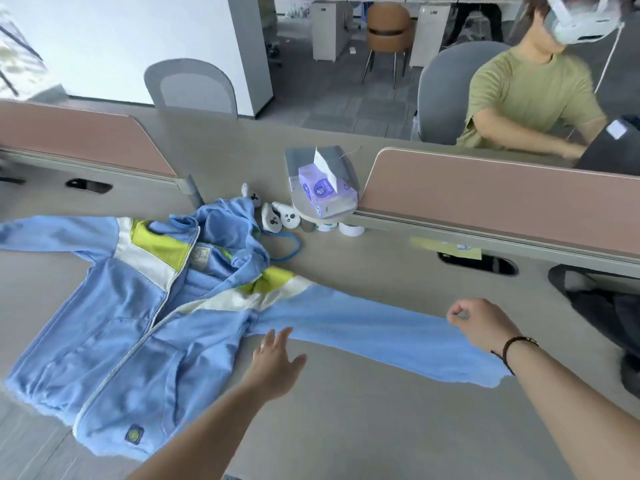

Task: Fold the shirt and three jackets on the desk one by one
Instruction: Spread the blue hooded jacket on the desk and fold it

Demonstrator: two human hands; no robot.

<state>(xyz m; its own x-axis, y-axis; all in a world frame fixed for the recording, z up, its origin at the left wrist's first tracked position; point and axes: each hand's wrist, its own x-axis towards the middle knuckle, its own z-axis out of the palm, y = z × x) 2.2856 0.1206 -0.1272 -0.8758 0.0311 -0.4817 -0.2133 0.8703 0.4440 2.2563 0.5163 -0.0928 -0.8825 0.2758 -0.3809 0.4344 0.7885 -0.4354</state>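
Note:
A light blue hooded zip jacket [117, 341] with white and lime chest stripes lies face up and spread out on the grey desk [346, 427]. Its hood is bunched at the top and its right sleeve [363, 330] stretches out flat to the right. My left hand [275, 362] has straight fingers just touching the sleeve's lower edge near the armpit. My right hand [479, 325] pinches the sleeve's upper edge near the cuff. A dark garment [602, 306] is heaped at the desk's right edge.
A purple tissue pack [327, 195] sits on a small stand at the back. White controllers [280, 216] lie beside the hood. Pink partition panels [485, 192] run along the far side. A person in a green shirt [526, 95] sits behind them.

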